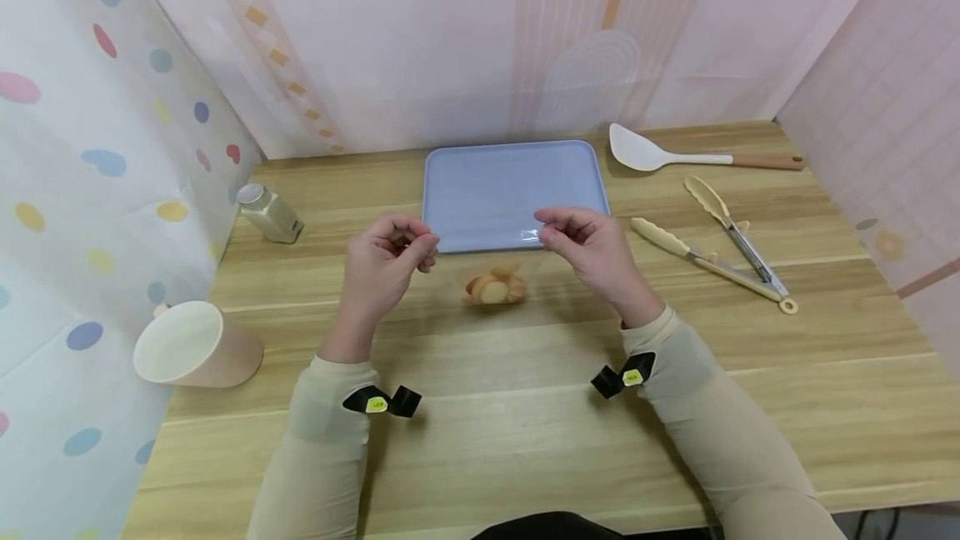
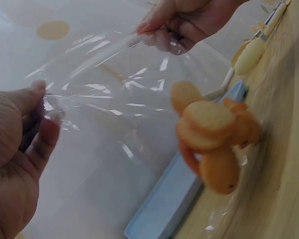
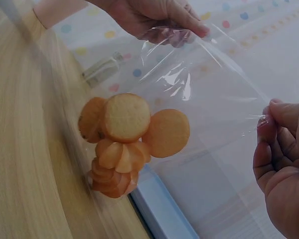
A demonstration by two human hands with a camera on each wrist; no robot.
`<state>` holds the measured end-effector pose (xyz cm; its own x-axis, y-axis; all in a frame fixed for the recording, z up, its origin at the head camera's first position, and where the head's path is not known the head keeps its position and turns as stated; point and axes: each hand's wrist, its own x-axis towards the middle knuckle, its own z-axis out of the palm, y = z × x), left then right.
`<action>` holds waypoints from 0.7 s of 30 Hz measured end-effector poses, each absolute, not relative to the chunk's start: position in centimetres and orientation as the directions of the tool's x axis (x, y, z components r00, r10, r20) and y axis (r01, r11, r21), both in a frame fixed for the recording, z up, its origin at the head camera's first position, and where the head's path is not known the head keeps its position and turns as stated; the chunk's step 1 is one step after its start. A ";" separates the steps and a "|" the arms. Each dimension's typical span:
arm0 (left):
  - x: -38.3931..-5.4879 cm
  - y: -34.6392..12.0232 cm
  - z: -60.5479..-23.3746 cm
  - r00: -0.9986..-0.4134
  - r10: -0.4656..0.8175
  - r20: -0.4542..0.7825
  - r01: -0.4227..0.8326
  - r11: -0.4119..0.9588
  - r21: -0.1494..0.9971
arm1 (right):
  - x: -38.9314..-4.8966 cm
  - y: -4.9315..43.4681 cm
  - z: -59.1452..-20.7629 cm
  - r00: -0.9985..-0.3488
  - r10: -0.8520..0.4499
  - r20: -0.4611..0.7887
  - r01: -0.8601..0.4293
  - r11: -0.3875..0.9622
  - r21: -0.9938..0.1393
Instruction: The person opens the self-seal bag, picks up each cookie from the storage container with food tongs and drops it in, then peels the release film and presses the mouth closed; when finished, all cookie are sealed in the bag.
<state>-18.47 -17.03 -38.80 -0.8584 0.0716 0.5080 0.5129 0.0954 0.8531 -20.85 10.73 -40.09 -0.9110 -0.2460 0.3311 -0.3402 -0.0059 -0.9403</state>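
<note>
A clear plastic bag (image 2: 114, 94) hangs stretched between my two hands, with several golden cookies (image 1: 495, 287) gathered in its bottom. My left hand (image 1: 384, 269) pinches one top corner between thumb and fingers. The other top corner is pinched by my right hand (image 1: 592, 255). In the right wrist view the cookies (image 3: 122, 144) show round and swirled shapes, bunched together. Behind the bag lies a light blue tray (image 1: 517, 190). Whether the bag's bottom touches the table is hard to tell.
On the left stand a pale mug (image 1: 232, 354) and a glass jar (image 1: 273, 217) with a grey lid, which leans. To the right lie a white spatula (image 1: 637, 150) with a wooden handle and cream-tipped tongs (image 1: 738, 277). Patterned curtains border the wooden table (image 1: 495, 440).
</note>
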 end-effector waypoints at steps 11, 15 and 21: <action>-18.5 -17.0 -38.5 -0.924 0.111 0.367 0.370 0.004 0.929 | -21.0 11.1 -39.8 -0.904 -0.242 0.354 -0.348 -0.070 -0.935; -18.5 -16.9 -38.4 -0.933 0.095 0.348 0.345 -0.042 0.938 | -21.0 10.9 -39.7 -0.902 -0.241 0.358 -0.346 -0.092 -0.934; -18.4 -17.0 -38.2 -0.949 0.119 0.291 0.280 -0.099 0.955 | -21.1 11.2 -39.7 -0.897 -0.239 0.372 -0.369 -0.057 -0.928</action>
